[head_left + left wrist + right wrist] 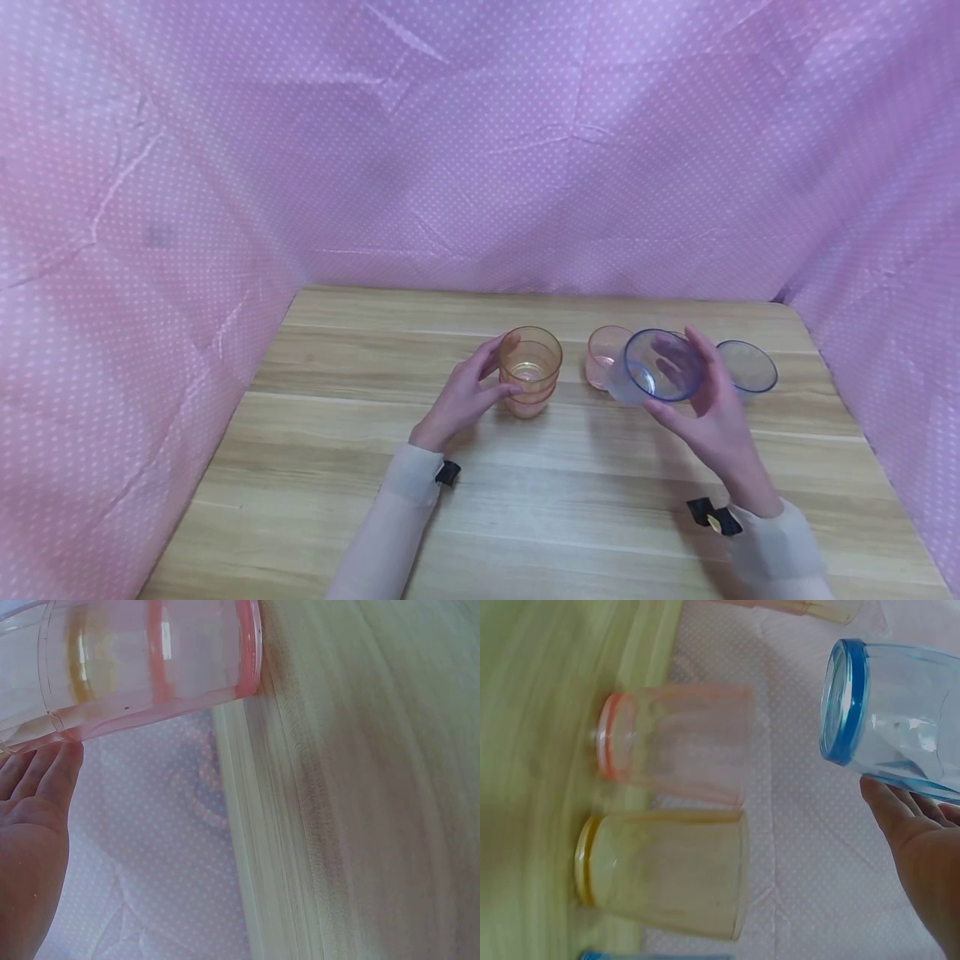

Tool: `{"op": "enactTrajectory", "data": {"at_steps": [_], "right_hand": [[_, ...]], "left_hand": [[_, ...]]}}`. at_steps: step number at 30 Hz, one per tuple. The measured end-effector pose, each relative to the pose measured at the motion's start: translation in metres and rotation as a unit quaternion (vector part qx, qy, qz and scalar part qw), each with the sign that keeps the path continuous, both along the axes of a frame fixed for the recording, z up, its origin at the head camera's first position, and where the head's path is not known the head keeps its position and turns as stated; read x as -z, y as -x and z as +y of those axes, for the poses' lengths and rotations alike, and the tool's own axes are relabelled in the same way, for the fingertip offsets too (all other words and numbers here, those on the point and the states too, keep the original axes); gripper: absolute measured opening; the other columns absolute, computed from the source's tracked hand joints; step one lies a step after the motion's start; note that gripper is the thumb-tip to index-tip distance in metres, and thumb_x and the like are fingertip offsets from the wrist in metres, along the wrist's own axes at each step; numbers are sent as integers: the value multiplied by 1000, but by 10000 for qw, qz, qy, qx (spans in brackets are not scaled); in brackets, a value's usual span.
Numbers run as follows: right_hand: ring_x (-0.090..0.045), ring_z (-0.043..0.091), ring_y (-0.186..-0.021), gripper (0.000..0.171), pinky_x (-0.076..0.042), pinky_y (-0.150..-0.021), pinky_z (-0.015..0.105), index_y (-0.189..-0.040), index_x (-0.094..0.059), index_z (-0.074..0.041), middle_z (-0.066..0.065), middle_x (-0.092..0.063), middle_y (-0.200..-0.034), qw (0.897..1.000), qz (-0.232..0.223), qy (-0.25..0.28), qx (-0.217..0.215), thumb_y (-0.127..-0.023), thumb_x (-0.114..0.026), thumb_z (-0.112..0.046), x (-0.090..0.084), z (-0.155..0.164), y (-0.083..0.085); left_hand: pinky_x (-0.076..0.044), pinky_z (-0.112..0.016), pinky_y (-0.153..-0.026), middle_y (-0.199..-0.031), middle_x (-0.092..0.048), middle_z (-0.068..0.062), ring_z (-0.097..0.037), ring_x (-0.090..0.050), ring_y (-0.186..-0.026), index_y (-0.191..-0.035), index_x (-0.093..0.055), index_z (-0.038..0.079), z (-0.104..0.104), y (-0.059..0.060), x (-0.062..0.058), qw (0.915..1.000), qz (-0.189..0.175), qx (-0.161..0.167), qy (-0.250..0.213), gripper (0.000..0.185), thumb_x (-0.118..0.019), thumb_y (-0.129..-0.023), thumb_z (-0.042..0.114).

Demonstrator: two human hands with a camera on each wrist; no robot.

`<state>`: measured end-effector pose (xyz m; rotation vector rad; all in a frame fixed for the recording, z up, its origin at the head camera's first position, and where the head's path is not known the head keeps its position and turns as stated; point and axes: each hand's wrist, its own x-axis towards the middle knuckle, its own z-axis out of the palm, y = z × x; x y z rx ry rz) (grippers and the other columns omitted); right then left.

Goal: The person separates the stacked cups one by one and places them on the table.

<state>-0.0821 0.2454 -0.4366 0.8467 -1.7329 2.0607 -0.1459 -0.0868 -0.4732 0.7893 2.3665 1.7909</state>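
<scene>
The left hand (467, 392) grasps stacked orange-in-pink cups (530, 371); the right hand (708, 408) holds a tilted blue cup (660, 367), partly hiding a pink cup (603, 354) and another blue cup (748, 367).

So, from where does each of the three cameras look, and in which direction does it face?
Head: above, facing forward and down at the table; shows left hand on the stacked cups, right hand holding the blue cup.
Left wrist: beside the left hand, facing the stacked cups.
Right wrist: beside the right hand, facing the blue cup.
Shared: head and right wrist both show the pink cup.
</scene>
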Motion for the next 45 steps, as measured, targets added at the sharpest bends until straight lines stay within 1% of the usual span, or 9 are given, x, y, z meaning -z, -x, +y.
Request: {"op": "enactTrajectory", "data": {"at_steps": [5, 11, 17, 22, 30, 35, 40, 42, 45], "right_hand": [[-53, 28, -136, 105, -45, -115, 31, -157, -24, 12, 28, -52, -146, 9994, -142, -231, 214, -64, -62, 42, 6, 11, -5], [-54, 24, -135, 105, -46, -114, 27, -156, -25, 12, 27, -53, -145, 9965, -377, -508, 550, -63, -62, 42, 13, 24, -14], [-57, 16, -132, 97, -46, -111, 23, -154, -30, 13, 17, -57, -143, 9885, -835, -840, 937, -67, -64, 40, 16, 36, -21], [-58, 11, -128, 94, -46, -109, 17, -153, -36, 5, 4, -60, -140, 9815, -1106, -982, 1213, -70, -67, 37, 19, 44, -25], [-59, 12, -124, 94, -45, -105, 14, -152, -37, 8, 4, -61, -140, 9709, -1260, -1245, 1609, -68, -69, 36, 25, 55, -33], [-57, 8, -125, 93, -42, -106, 12, -152, -40, 5, 0, -60, -141, 9533, -1453, -1734, 2002, -70, -73, 32, 27, 65, -40], [-55, 1, -122, 93, -41, -104, 8, -156, -40, -4, -10, -58, -140, 9247, -1650, -2425, 2425, -75, -79, 23, 31, 75, -48], [-55, -1, -120, 93, -41, -103, 7, -156, -40, -6, -12, -58, -139, 9174, -1716, -2548, 2529, -76, -80, 20, 32, 79, -50], [-56, 0, -119, 93, -42, -101, 8, -157, -39, -4, -10, -59, -139, 9140, -1732, -2583, 2607, -76, -80, 20, 35, 84, -53]], "left_hand": [[-42, -31, -117, -156, -50, -11, -30, -53, -139, -156, -42, 8, -1, -1, -1, 10000, -36, -43, 41, 78, -81, -88, 9], [-42, -32, -117, -156, -50, -11, -31, -53, -138, -156, -42, 8, -1, -1, -3, 9998, -149, -101, 48, 78, -81, -89, 8], [-43, -35, -117, -155, -51, -13, -33, -53, -138, -155, -43, 8, -1, -1, -4, 9996, -182, -160, 128, 78, -82, -88, 10], [-43, -36, -117, -154, -52, -14, -33, -54, -138, -155, -44, 7, 0, -1, -4, 9996, -156, -163, 149, 77, -82, -88, 10], [-43, -33, -117, -154, -52, -14, -32, -54, -138, -155, -43, 6, 0, -1, -4, 9998, -147, -121, 110, 77, -82, -88, 8], [-42, -32, -117, -154, -51, -13, -32, -54, -137, -155, -43, 7, 0, -2, -4, 9997, -176, -113, 104, 77, -81, -88, 8], [-42, -33, -117, -154, -51, -13, -31, -55, -137, -155, -43, 7, 0, -2, -4, 9997, -187, -106, 108, 77, -81, -88, 8], [-42, -33, -117, -155, -51, -12, -31, -54, -137, -155, -43, 8, 0, -2, -4, 9997, -202, -101, 106, 77, -81, -88, 8], [-42, -33, -117, -155, -51, -11, -31, -53, -138, -156, -43, 8, 1, -1, -4, 9997, -220, -85, 103, 77, -81, -89, 9]]}}
